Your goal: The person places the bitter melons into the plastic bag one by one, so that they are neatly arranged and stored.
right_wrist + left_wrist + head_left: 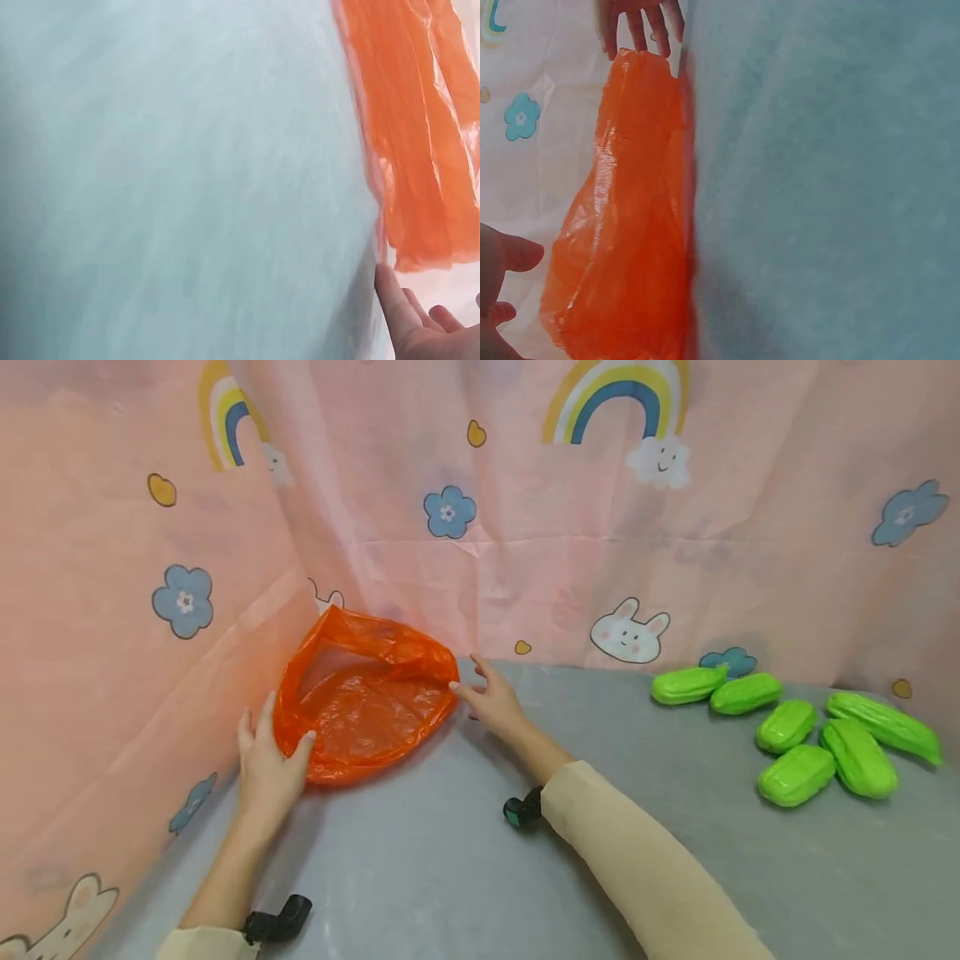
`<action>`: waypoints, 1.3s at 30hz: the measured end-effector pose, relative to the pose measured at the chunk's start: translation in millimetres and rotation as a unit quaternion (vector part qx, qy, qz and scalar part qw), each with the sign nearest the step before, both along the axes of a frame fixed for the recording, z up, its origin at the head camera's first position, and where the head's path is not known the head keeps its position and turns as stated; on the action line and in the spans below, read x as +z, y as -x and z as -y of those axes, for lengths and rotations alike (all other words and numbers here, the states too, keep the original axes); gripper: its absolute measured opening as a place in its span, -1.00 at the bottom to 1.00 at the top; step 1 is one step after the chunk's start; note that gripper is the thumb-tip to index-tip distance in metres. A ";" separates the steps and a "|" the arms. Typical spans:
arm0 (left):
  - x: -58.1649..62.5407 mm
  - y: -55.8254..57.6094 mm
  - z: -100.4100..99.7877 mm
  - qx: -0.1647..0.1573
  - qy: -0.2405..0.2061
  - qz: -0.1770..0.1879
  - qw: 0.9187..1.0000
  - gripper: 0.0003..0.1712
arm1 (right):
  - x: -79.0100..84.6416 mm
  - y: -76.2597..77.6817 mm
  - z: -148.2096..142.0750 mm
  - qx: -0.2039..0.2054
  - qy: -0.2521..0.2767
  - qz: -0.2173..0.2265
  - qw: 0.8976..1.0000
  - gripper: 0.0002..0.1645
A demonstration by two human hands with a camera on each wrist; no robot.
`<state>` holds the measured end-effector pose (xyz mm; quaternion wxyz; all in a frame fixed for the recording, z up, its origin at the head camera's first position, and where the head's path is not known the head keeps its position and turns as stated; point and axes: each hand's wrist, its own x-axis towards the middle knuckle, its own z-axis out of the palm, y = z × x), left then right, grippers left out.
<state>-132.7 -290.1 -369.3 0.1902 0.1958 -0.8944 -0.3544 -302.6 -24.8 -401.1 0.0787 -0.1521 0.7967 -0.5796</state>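
An orange plastic bag (367,714) sits on the grey table with its mouth spread wide, facing up and toward me. My left hand (272,768) is at its left side, fingers extended, thumb by the near rim. At the right rim is my right hand (495,697), fingers spread and the thumb at the edge. In the left wrist view, the bag (634,217) stands puffed up, and the left thumb (521,253) shows apart from it. The right wrist view has the right hand (431,330) with loose, extended fingers just beside the bag (424,142).
Several bright green elongated plastic-wrapped bundles (795,775) lie on the right side of the grey table (420,877). A pink cloth (390,560) printed with rainbows, flowers and rabbits hangs behind and along the left, close to the bag.
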 end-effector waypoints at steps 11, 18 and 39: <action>-12.2 21.2 -19.0 -0.039 -0.071 -0.019 0.997 -0.12 | -16.7 -6.1 -1.8 -0.037 0.127 0.081 0.988 -0.12; -9.8 29.1 -23.1 -0.061 -0.080 -0.036 0.994 -0.11 | -12.1 -12.7 -14.3 -0.035 0.117 0.035 0.992 -0.16; -17.8 49.3 -46.9 -0.111 -0.068 -0.067 0.989 -0.17 | -8.8 -26.6 -62.5 -0.090 0.080 -0.010 0.993 -0.28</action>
